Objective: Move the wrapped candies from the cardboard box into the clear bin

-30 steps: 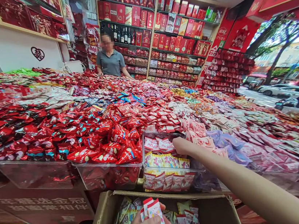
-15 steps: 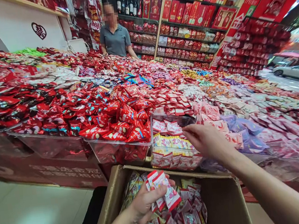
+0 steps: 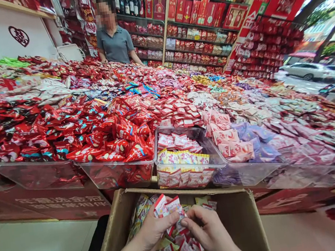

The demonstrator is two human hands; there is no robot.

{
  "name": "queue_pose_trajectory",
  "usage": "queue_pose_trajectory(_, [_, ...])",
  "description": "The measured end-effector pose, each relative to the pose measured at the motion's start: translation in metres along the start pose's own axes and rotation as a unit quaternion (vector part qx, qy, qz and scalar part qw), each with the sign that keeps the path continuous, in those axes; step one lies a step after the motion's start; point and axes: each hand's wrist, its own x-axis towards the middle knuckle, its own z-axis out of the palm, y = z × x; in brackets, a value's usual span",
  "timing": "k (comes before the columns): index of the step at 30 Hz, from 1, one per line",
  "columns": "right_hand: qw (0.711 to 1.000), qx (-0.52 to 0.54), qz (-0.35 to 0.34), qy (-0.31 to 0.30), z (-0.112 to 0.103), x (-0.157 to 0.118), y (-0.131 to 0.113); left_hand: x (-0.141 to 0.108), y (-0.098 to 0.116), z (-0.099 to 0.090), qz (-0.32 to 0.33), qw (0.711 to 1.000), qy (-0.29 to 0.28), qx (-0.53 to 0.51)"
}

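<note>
My left hand is closed around a few small red-and-white candy packets, above an open cardboard box. My right hand meets it from the right, thumb and fingers pinched at the edge of these packets. Under both hands, more pink and yellow wrapped candies lie in the box. Just beyond the box stands a clear bin with rows of yellow-edged packets at its front and pink-and-white packets behind them.
Bins of red packets stand left of the clear bin, with pink and purple packets to its right. Across the candy display stands a person in a grey shirt. Shelves of red boxes rise behind.
My right hand has come back from over the clear bin to the packets in my left hand. The camera view has shifted slightly to the right.
</note>
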Motion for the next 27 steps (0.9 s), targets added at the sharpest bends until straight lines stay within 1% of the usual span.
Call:
queue_pose_trajectory(2, [1.0,-0.011,-0.021,-0.007,-0.003,-0.003,0.001,0.001,0.0,0.001,0.0,1.0,-0.002,-0.005])
queue_pose_trajectory(3, [0.999,-0.016,-0.035,-0.006,-0.009,-0.003,0.0,0.001,0.001,0.002,-0.003,1.0,-0.009,-0.013])
queue_pose_trajectory(5, [0.997,-0.026,-0.066,0.007,-0.028,0.001,-0.005,0.001,0.003,0.004,-0.013,0.999,-0.024,-0.019])
queue_pose_trajectory(7, [0.995,-0.034,-0.077,0.054,-0.057,0.014,-0.014,0.001,0.005,0.004,-0.017,0.999,-0.029,-0.009])
queue_pose_trajectory(9, [0.989,-0.053,-0.06,0.125,-0.087,0.037,-0.025,0.002,0.006,0.003,-0.015,1.0,-0.026,0.003])
queue_pose_trajectory(10, [0.985,-0.079,-0.051,0.146,-0.1,0.052,-0.03,0.003,0.005,0.002,-0.015,0.999,-0.027,0.008])
queue_pose_trajectory(11, [0.98,-0.12,-0.047,0.152,-0.111,0.069,-0.034,0.003,0.004,0.0,-0.016,0.999,-0.031,0.01])
queue_pose_trajectory(13, [0.963,-0.233,-0.025,0.132,-0.122,0.104,-0.038,0.004,0.002,-0.003,-0.018,0.999,-0.042,0.011])
queue_pose_trajectory(14, [0.95,-0.293,-0.012,0.109,-0.123,0.121,-0.037,0.004,0.001,-0.004,-0.016,0.999,-0.046,0.01])
queue_pose_trajectory(16, [0.914,-0.399,0.018,0.063,-0.119,0.15,-0.033,0.004,0.0,-0.007,-0.013,0.999,-0.045,0.007])
queue_pose_trajectory(18, [0.888,-0.458,0.035,0.033,-0.111,0.17,-0.026,0.004,0.0,-0.01,-0.013,0.999,-0.041,0.005])
queue_pose_trajectory(19, [0.881,-0.471,0.038,0.026,-0.106,0.176,-0.023,0.004,0.001,-0.01,-0.013,0.999,-0.04,0.004])
queue_pose_trajectory(22, [0.873,-0.485,0.043,0.012,-0.097,0.186,-0.014,0.004,0.001,-0.012,-0.006,0.999,-0.054,-0.003])
queue_pose_trajectory(27, [0.861,-0.505,0.06,-0.027,-0.089,0.183,-0.008,0.004,0.0,-0.012,-0.008,0.996,-0.091,-0.017])
